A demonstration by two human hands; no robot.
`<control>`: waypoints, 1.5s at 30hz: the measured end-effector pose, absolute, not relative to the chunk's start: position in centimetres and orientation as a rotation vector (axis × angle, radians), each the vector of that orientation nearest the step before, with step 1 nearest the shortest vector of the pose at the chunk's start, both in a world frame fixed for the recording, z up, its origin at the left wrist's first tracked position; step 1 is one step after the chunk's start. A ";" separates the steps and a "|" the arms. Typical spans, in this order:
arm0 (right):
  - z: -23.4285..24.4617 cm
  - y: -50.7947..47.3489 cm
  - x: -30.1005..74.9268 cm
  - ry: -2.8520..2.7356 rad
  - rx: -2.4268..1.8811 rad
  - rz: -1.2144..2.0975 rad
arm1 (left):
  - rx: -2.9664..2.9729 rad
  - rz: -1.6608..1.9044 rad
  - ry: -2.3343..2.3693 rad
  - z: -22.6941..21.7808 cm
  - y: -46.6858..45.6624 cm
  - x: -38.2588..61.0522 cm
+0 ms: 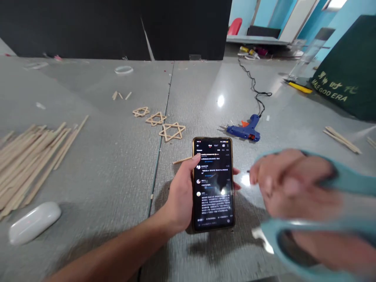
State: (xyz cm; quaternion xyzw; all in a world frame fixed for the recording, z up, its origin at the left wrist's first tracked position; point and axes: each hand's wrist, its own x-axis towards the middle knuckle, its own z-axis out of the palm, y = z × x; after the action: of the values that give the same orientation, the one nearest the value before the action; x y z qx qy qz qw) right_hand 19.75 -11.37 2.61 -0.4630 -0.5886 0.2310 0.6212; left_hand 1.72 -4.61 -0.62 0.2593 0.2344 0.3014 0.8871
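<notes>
A phone [214, 184] with a lit dark screen of text lines rests in my left hand [183, 192], thumb over its left edge and fingertips showing at its right side. My right hand [289, 188], smeared by motion, is closed on a pair of light-blue-handled scissors [305, 225]; the handle loops are close to the camera. Beyond the phone lie wooden-stick stars: a large star [172, 132], a middle star [156, 118] and a small star [141, 112]. A short wooden stick [182, 160] pokes out beside my left thumb. Right of the stars lies a blue glue gun [244, 129].
A pile of wooden sticks [32, 160] and a white rounded case [35, 223] lie at left. A tape ring [123, 70] is farther back. At right are a yellow cutter [299, 86], a dark green bag [349, 70] and loose sticks [342, 140]. A black panel [114, 29] stands behind.
</notes>
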 end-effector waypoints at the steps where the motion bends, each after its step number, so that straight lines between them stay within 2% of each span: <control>1: 2.3 -10.4 19.7 -1.261 -1.022 0.527 | 0.539 0.632 0.486 -0.6 -4.6 1.8; 4: 1.4 -7.6 19.9 -0.999 -1.047 0.594 | 0.535 0.631 0.474 -0.7 -4.6 1.8; 7: 0.9 -6.2 20.2 -0.834 -1.081 0.802 | 0.535 0.618 0.464 -0.7 -4.6 1.8; 12: 0.1 -5.8 20.3 -0.740 -1.196 1.183 | 0.559 0.581 0.471 -0.7 -4.5 1.7; 15: -0.9 -5.6 20.2 -0.742 -1.193 1.305 | 0.582 0.583 0.502 -0.7 -4.4 1.6; 33: -1.5 -5.6 20.1 -0.776 -1.107 1.297 | 0.643 0.500 0.601 -1.2 -4.3 1.4; 45: -1.4 -5.6 20.1 -0.819 -1.097 1.292 | 0.607 0.506 0.462 -2.0 -3.9 1.1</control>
State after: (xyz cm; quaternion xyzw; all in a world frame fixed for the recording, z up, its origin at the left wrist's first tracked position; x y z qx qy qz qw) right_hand 20.07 -5.57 -1.40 -0.4712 -0.3515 0.5548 0.5887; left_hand 1.12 -3.89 -2.02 0.2930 0.2228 0.2444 0.8971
